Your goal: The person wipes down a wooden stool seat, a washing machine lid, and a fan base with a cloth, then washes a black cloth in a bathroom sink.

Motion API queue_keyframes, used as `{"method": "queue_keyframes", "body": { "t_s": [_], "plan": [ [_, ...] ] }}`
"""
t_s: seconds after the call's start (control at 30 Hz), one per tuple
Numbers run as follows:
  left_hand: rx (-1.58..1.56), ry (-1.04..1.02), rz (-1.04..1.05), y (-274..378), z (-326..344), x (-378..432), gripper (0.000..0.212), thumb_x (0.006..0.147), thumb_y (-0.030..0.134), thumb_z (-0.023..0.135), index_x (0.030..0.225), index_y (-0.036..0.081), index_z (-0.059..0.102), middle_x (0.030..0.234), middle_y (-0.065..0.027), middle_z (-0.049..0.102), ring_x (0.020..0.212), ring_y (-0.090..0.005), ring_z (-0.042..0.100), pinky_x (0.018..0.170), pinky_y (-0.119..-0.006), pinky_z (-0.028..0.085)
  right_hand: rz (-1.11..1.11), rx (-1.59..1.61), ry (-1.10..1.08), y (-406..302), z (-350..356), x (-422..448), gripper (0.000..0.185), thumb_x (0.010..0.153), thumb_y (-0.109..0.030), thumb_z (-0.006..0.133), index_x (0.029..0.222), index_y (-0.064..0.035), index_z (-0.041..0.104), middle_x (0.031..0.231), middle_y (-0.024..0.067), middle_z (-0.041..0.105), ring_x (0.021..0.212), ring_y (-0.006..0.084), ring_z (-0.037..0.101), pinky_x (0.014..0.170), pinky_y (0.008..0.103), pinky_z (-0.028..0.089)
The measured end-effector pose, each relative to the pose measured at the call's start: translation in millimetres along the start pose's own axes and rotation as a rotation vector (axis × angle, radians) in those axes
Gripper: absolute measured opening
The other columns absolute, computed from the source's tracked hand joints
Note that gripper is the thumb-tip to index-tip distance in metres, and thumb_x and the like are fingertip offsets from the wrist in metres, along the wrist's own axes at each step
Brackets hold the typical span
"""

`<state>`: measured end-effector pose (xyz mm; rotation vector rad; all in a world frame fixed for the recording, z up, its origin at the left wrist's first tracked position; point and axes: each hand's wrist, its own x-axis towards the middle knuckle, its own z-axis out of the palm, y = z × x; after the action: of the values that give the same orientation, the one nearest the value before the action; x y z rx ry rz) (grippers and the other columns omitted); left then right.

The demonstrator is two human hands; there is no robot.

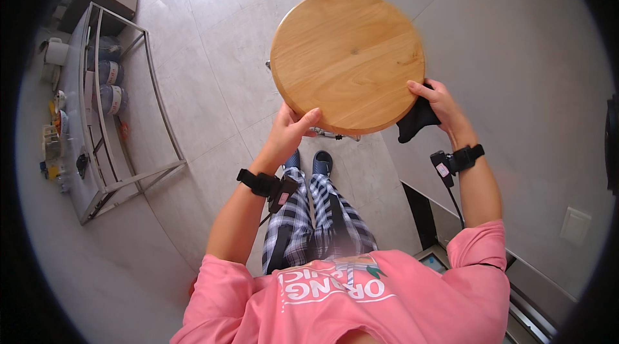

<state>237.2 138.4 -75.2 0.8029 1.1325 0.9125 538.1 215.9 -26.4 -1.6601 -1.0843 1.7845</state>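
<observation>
A round wooden board, perhaps a stool seat or tabletop, is held out in front of me above the floor. My left hand grips its near left edge, thumb on the top face and fingers under the rim. On the right edge is my right hand, its thumb on top, with a black cloth hanging between that hand and the board. Below the near rim, part of a metal frame shows; the board hides the rest of it.
To the left stands a metal-framed table with large water bottles beneath and small kitchen items on top. A grey wall with a switch plate rises at the right. Slippered feet stand on the tiled floor.
</observation>
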Motion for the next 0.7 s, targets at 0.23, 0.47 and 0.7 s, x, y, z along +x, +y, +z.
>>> {"method": "queue_keyframes", "body": {
  "t_s": [0.23,0.47,0.7],
  "plan": [
    [0.020,-0.041,-0.172,-42,-32,41,0.049,0.086,0.030,0.061,0.122,0.004,0.041,0.106,-0.0059,0.059,0.092,-0.0126,0.060,0.069,-0.026,0.051,0.053,0.035,0.032,66,8,50,0.055,0.081,-0.033,0.067,0.113,0.0089,0.051,0.104,0.0125,0.060,0.090,0.0167,0.059,0.079,0.0275,0.048],
    [0.129,-0.018,-0.346,-83,-59,89,0.045,0.081,0.022,0.067,0.115,0.001,0.047,0.101,-0.0086,0.061,0.084,-0.0152,0.062,0.066,-0.025,0.052,0.196,0.009,0.080,127,22,82,0.056,0.081,-0.036,0.067,0.111,0.0083,0.053,0.104,0.0126,0.060,0.089,0.0161,0.058,0.079,0.0269,0.047],
    [0.292,0.145,-0.339,-94,-54,101,0.054,0.073,0.013,0.074,0.111,-0.005,0.041,0.087,-0.0140,0.063,0.066,-0.0143,0.061,0.053,-0.025,0.051,0.168,-0.057,0.146,153,35,93,0.056,0.082,-0.039,0.065,0.113,0.0066,0.055,0.109,0.0106,0.060,0.099,0.0170,0.054,0.089,0.0278,0.040]
  ]
}}
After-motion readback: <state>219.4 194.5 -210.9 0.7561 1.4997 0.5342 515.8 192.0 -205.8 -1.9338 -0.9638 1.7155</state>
